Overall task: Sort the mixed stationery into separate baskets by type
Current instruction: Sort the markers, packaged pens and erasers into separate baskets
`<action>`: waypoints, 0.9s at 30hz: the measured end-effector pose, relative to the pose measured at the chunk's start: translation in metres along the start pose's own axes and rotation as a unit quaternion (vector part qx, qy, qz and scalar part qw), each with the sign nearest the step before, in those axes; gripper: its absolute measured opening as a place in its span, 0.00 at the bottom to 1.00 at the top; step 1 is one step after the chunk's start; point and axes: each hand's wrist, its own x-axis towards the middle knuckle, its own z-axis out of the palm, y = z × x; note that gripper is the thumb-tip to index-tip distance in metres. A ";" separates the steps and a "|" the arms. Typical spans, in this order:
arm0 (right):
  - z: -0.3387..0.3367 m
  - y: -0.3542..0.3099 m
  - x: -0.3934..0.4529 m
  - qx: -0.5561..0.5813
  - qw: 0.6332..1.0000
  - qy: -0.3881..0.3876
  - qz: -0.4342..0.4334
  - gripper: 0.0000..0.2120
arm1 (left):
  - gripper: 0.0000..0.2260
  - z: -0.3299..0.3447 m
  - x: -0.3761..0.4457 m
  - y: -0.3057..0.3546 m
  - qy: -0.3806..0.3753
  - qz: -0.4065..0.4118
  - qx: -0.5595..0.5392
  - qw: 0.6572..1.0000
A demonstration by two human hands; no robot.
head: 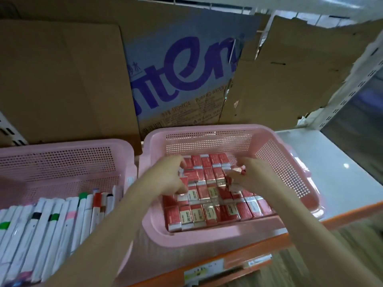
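Both my hands are down in the pink eraser basket (209,132), my left hand (170,179) pinching a red-sleeved eraser (184,181) and my right hand (251,176) curled round a blurred one (240,170) (fingertips hidden), above the packed eraser rows (211,210), with the marker basket (62,146) beside it cut off.
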 end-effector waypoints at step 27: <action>-0.016 0.023 0.013 -0.033 0.984 -0.169 -0.045 0.31 | 0.33 0.013 0.049 0.015 -0.096 0.050 0.332 0.937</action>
